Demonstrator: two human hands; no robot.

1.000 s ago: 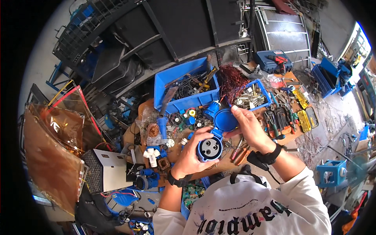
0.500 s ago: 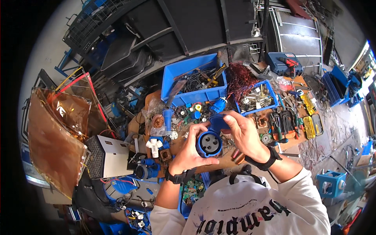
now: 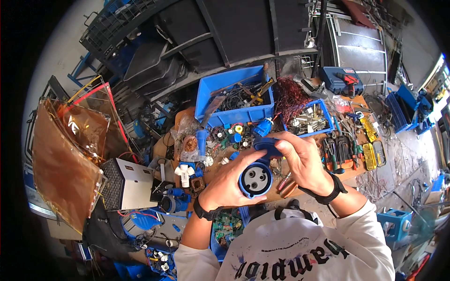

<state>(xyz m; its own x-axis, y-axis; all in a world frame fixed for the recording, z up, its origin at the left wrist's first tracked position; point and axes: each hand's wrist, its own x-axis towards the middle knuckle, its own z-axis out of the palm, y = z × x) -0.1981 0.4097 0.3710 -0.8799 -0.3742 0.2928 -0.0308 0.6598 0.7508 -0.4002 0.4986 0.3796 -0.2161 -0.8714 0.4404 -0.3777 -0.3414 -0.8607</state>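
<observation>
A round blue industrial socket with a grey face and several dark holes is held up over the near edge of the workbench. My left hand wraps round its body from the left, thumb along the near rim. The socket's blue hinged cap stands raised at the far side. My right hand pinches that cap between thumb and fingers; some of its fingertips are hidden behind the cap.
A big blue bin of cables and tools stands at the back, beside a blue tray of metal pieces. Hand tools lie to the right. White pipe fittings and blue connectors sit left of my hands. A bin of circuit boards is below.
The socket has shifted slightly right and nearer to me, its face turned more upward. Both hands moved along with it, keeping hold of the body and the cap.
</observation>
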